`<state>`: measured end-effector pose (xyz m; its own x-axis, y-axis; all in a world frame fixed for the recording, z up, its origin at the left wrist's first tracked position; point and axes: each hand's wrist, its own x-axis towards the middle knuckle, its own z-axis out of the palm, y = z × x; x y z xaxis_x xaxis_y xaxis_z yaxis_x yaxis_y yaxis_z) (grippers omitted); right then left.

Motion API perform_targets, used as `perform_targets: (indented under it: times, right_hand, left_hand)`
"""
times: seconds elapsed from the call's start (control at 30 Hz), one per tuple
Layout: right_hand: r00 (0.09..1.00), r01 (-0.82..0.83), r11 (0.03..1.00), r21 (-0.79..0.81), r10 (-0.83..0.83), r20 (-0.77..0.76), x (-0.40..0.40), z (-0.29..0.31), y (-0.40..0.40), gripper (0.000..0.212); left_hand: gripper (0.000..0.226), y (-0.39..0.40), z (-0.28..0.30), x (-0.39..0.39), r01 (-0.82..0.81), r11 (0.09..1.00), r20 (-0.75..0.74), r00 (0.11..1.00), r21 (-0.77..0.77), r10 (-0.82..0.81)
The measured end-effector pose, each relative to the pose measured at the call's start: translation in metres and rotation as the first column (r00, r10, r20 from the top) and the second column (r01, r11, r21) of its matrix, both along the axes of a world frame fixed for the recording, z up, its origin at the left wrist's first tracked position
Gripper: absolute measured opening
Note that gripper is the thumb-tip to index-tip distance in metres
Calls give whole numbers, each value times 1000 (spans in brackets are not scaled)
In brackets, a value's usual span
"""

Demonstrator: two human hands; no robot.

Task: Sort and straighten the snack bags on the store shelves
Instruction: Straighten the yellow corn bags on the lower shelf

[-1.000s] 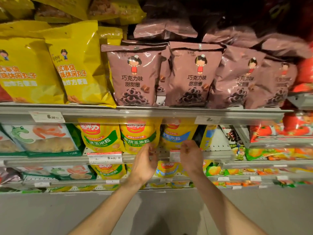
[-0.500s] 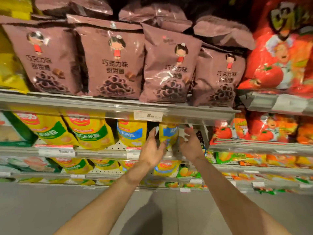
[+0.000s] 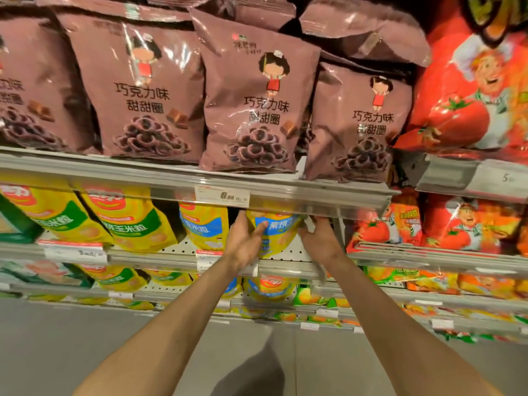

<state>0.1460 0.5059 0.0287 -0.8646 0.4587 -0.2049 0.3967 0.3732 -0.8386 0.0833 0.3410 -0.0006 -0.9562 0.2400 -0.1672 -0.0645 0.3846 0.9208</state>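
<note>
The puffy glossy mauve-brown snack bags [image 3: 251, 101] carry dark lettering, a cartoon girl in a red dress, and a heap of dark brown rings with paler chocolate squares. The shiny yellow pouch with a blue label band [image 3: 278, 227] has a red logo near its top (partly hidden by the shelf edge); its neighbours, the yellow pouches with green bands [image 3: 128, 221], share that red logo. The crinkly red-orange tomato bags [image 3: 474, 90] show a white-hatted cartoon chef.

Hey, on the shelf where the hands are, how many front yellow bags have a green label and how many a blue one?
Green-label yellow bags: 2
Blue-label yellow bags: 2
Total: 4
</note>
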Motion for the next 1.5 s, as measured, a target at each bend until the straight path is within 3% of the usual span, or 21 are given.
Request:
perform_targets:
  times: [0.23, 0.5, 0.63, 0.77, 1.0, 1.2, 1.3, 1.5]
  right_hand:
    - [999, 29, 999, 16, -28, -16, -23, 2, 8, 34]
    - [998, 17, 1000, -17, -18, -54, -26, -2, 9, 28]
    - [997, 15, 1000, 3, -15, -74, -18, -8, 8, 26]
    - [998, 20, 999, -33, -22, -55, -10, -7, 6, 27]
    - [992, 54, 993, -109, -65, -106, 7, -20, 0, 54]
    - [973, 163, 984, -68, -172, -153, 23, -38, -3, 42]
    - [953, 218, 972, -83, -230, -198, 27, -45, -8, 41]
    - [937, 240, 966, -92, -256, -239, 36, -49, -10, 43]
  left_hand:
    - [29, -2, -1, 2, 40, 994, 48, 998, 99, -45]
    - [35, 5, 8, 27, -86, 956, 97, 993, 281, 61]
    - [61, 1, -6, 32, -90, 969, -5, 996, 229, 94]
    - [78, -3, -24, 34, -68, 986, -2, 998, 151, 70]
    - [78, -5, -42, 23, -39, 991, 52, 998, 132, 32]
    - [90, -6, -46, 22, 19, 991, 20, 1000, 132, -22]
    - [71, -4, -27, 26, 69, 984, 59, 995, 164, -80]
    - [75, -2, -27, 20, 138, 976, 12, 990, 168, -143]
